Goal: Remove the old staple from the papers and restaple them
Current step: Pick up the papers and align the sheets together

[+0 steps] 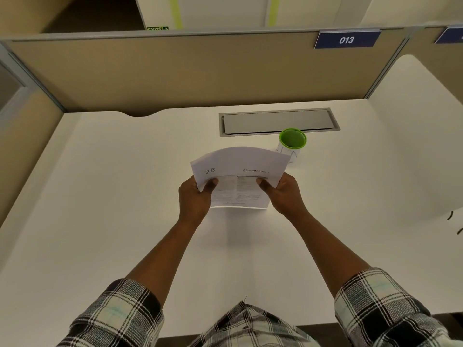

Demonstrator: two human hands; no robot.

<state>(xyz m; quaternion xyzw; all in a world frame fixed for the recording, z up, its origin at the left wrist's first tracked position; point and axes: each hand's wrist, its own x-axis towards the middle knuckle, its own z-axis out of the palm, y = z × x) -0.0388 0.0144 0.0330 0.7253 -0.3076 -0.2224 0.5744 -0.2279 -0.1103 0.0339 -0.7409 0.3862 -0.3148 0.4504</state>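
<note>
Over the middle of the white desk (100, 196), two bare hands hold up a small stack of papers (238, 169). They are lifted off the desk, with the bottom edge near it and the top bending away from the person. The left hand (194, 199) pinches the left side, thumb on the front page and fingers hidden behind. The right hand (281, 194) pinches the right side the same way. Both grips look firm but gentle. The front page shows the number 28 and some small print.

Just behind the papers, on the right, stands a cup with a green rim (292, 140). It is too hard to tell what is inside it. Behind that is a grey lid (275, 122) set into the desk.

No staple shows on the papers; it is too small to see or it is hidden. No stapler and no staple puller can be seen anywhere on the desk. So I think the job is only at the start. The old staple seems not yet out, and the new one has not gone in. Finding the staple looks like the first thing to do
</note>
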